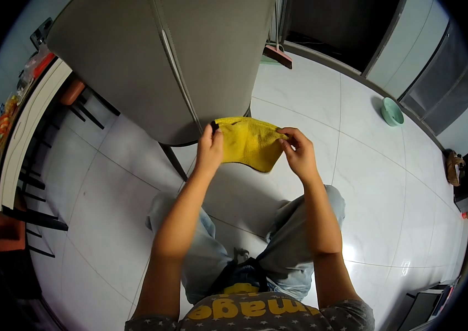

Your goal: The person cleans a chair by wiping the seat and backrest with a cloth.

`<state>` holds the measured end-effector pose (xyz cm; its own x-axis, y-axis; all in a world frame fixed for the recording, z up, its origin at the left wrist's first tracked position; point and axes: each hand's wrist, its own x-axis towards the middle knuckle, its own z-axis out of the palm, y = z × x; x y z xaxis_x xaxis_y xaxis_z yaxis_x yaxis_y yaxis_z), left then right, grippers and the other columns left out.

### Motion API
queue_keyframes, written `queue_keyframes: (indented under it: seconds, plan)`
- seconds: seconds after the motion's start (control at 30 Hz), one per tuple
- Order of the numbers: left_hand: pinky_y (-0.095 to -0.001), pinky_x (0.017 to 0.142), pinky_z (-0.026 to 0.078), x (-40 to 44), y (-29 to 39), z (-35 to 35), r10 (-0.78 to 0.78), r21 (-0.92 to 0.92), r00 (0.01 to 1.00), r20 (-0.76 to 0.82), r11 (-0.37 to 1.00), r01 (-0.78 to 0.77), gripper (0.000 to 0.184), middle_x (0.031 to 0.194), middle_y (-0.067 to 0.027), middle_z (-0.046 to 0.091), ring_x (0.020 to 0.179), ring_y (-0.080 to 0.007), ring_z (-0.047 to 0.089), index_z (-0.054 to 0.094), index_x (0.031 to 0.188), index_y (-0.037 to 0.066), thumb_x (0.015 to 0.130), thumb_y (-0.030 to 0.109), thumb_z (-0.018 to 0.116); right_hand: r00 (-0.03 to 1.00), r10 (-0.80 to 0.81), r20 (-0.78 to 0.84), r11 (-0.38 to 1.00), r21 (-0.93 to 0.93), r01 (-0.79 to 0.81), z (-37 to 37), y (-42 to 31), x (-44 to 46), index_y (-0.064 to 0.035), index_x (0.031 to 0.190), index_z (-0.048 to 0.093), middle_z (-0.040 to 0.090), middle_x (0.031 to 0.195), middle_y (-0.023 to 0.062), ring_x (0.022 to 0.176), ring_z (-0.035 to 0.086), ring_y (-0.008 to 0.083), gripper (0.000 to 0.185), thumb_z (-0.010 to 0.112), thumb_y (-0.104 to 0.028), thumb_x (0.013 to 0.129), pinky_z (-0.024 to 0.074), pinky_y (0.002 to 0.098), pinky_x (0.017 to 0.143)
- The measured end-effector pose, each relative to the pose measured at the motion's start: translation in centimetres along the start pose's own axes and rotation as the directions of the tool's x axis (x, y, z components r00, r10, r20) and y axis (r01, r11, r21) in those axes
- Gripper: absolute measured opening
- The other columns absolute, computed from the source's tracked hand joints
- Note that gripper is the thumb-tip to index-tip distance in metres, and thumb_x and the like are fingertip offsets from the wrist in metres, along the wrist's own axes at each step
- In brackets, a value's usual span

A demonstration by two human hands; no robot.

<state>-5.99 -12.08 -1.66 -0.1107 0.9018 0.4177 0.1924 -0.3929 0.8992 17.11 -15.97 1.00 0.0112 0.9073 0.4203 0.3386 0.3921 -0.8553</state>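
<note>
A yellow cloth (250, 142) with a dark edge is stretched between my two hands, above the floor and in front of a grey-brown chair back (201, 49). My left hand (210, 148) grips its left end, where a black patch shows beside the fingers. With thumb and fingers pinched together, my right hand (298, 151) holds the cloth's upper right corner. The lower edge of the cloth hangs free.
A table (30, 127) with bags on it stands at the left, with orange-brown stools (72, 91) beside it. A green basin (392, 112) and a broom (279, 55) are on the tiled floor. My knees are below my hands.
</note>
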Motion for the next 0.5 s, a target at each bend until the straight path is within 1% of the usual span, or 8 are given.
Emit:
queue_keyframes:
  seconds: [0.07, 0.13, 0.17, 0.23, 0.33, 0.4, 0.43, 0.5]
  plan:
    - [-0.0283, 0.054, 0.039, 0.3, 1.2, -1.4, -0.026, 0.025, 0.998, 0.055, 0.999, 0.025, 0.019, 0.066, -0.0049, 0.050, 0.057, -0.0121, 0.045, 0.052, 0.105, -0.002, 0.093, 0.012, 0.048, 1.000, -0.023, -0.008, 1.000, 0.005, 0.023, -0.4, 0.7, 0.1, -0.0017, 0.105, 0.060, 0.065, 0.096, 0.0102, 0.085, 0.064, 0.0166, 0.020, 0.061, 0.004, 0.085, 0.0513, 0.0269, 0.075]
    - [-0.0286, 0.055, 0.040, 0.4, 1.4, -2.3, -0.011, 0.043, 0.997, 0.079, 0.999, 0.007, 0.021, 0.067, -0.0052, 0.051, 0.058, -0.0126, 0.046, 0.052, 0.108, -0.002, 0.093, 0.012, 0.048, 0.998, -0.056, 0.009, 0.967, 0.249, 0.052, -0.5, 0.2, 0.2, -0.0020, 0.104, 0.060, 0.064, 0.098, 0.0079, 0.091, 0.060, 0.0145, 0.017, 0.058, 0.004, 0.087, 0.0490, 0.0262, 0.079]
    - [-0.0289, 0.055, 0.041, 0.4, 1.2, -2.6, 0.034, 0.041, 0.994, 0.101, 0.998, -0.038, 0.024, 0.069, -0.0058, 0.053, 0.059, -0.0129, 0.048, 0.052, 0.111, -0.002, 0.093, 0.012, 0.047, 0.998, -0.055, 0.010, 0.967, 0.249, 0.050, -0.9, 0.1, 0.3, -0.0020, 0.104, 0.060, 0.064, 0.098, 0.0079, 0.091, 0.060, 0.0145, 0.017, 0.058, 0.004, 0.087, 0.0490, 0.0262, 0.079]
    - [-0.0291, 0.056, 0.041, 0.2, 1.6, -3.0, 0.074, 0.041, 0.990, 0.121, 0.996, -0.079, 0.026, 0.071, -0.0064, 0.055, 0.060, -0.0133, 0.050, 0.052, 0.114, -0.003, 0.093, 0.012, 0.047, 0.984, 0.127, 0.122, 0.958, 0.243, -0.154, -1.5, 0.1, 0.2, -0.0016, 0.102, 0.059, 0.062, 0.097, 0.0052, 0.093, 0.058, 0.0129, 0.014, 0.057, 0.004, 0.089, 0.0471, 0.0261, 0.083]
    - [-0.0292, 0.065, 0.045, -0.1, 2.6, -3.1, -0.016, 0.177, 0.986, 0.163, 0.984, -0.013, 0.027, 0.078, -0.0092, 0.059, 0.069, -0.0154, 0.055, 0.052, 0.115, -0.003, 0.093, 0.010, 0.046, 0.986, 0.125, 0.113, 0.955, 0.256, -0.151, -1.4, 0.6, 0.1, -0.0017, 0.105, 0.056, 0.061, 0.093, 0.0036, 0.086, 0.056, 0.0114, 0.015, 0.055, 0.002, 0.091, 0.0465, 0.0252, 0.080]
    - [-0.0294, 0.079, 0.044, 0.2, 2.8, -2.8, 0.190, -0.056, 0.956, 0.223, 0.982, -0.182, 0.028, 0.088, -0.0101, 0.061, 0.082, -0.0173, 0.057, 0.052, 0.118, -0.002, 0.094, 0.012, 0.043, 0.987, 0.122, 0.103, 0.952, 0.268, -0.146, -1.2, 0.6, 0.0, -0.0024, 0.107, 0.056, 0.060, 0.091, 0.0033, 0.084, 0.055, 0.0114, 0.016, 0.055, 0.002, 0.091, 0.0464, 0.0249, 0.078]
    - [-0.0294, 0.079, 0.044, 0.1, 2.8, -2.7, 0.190, -0.055, 0.956, 0.223, 0.982, -0.182, 0.028, 0.088, -0.0101, 0.061, 0.082, -0.0173, 0.057, 0.052, 0.118, -0.002, 0.094, 0.012, 0.043, 0.987, 0.151, 0.049, 0.923, 0.350, -0.158, -0.8, 0.0, -0.1, -0.0034, 0.109, 0.055, 0.060, 0.091, 0.0035, 0.082, 0.055, 0.0113, 0.019, 0.054, 0.002, 0.091, 0.0458, 0.0244, 0.076]
    - [-0.0291, 0.092, 0.040, 0.0, 2.1, -2.4, -0.159, -0.299, 0.968, 0.197, 0.930, 0.213, 0.031, 0.101, -0.0094, 0.061, 0.099, -0.0184, 0.055, 0.052, 0.119, -0.001, 0.096, 0.015, 0.040, 0.983, 0.182, -0.005, 0.888, 0.430, -0.162, -0.2, -0.3, 0.1, -0.0044, 0.112, 0.055, 0.060, 0.090, 0.0038, 0.080, 0.054, 0.0112, 0.022, 0.053, 0.002, 0.091, 0.0451, 0.0239, 0.074]
